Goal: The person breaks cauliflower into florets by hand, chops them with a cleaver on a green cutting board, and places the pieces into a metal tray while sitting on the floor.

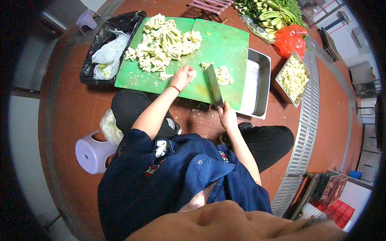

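Note:
A green cutting board (229, 40) lies before me with a heap of pale cauliflower (169, 42) on its far left part. My left hand (183, 78) is closed over the board's near edge area, its fingertips around a small cauliflower piece (192, 75). In my right hand (228, 117) is the handle of a cleaver (214, 85), its broad blade pointing away from me over the board. Cut cauliflower pieces (224, 75) lie just right of the blade, and a few more sit at its far tip. Crumbs are scattered over the board.
A metal pan (263, 68) sits partly under the board's right side. Farther right, another pan (298, 100) holds cut pale pieces. At left stands a black-lined bin (90, 74) with white foam netting. Leafy greens (277, 16), a red bag (290, 39) and a purple stool (90, 154) are around.

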`<action>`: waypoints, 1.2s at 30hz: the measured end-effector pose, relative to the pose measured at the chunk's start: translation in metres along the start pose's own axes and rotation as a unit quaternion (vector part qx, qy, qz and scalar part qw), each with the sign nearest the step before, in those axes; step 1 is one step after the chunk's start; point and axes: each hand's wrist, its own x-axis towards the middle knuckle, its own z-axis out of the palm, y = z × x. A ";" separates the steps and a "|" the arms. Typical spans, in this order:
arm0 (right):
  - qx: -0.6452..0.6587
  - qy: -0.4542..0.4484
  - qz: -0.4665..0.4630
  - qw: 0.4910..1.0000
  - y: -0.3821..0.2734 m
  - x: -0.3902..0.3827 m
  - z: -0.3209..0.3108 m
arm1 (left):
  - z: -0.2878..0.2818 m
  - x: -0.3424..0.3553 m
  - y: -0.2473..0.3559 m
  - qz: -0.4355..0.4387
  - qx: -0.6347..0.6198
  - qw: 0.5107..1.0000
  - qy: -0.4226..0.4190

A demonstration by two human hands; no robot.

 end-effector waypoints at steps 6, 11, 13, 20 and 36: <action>0.044 -0.003 -0.017 0.999 -0.021 -0.012 -0.010 | 0.005 -0.006 0.004 -0.037 -0.100 0.994 -0.032; 0.014 -0.024 -0.038 0.999 -0.051 -0.020 -0.015 | 0.016 -0.010 -0.008 0.018 -0.043 0.998 0.048; 0.000 -0.029 -0.040 0.999 -0.051 -0.022 -0.012 | 0.021 -0.010 -0.008 -0.005 -0.076 0.996 0.037; -0.021 -0.068 -0.024 0.997 -0.044 -0.018 -0.001 | 0.032 -0.012 -0.015 -0.038 -0.084 0.996 0.017; 0.004 -0.076 -0.056 0.996 -0.033 -0.011 0.007 | -0.076 -0.014 -0.070 -0.174 0.248 0.953 0.006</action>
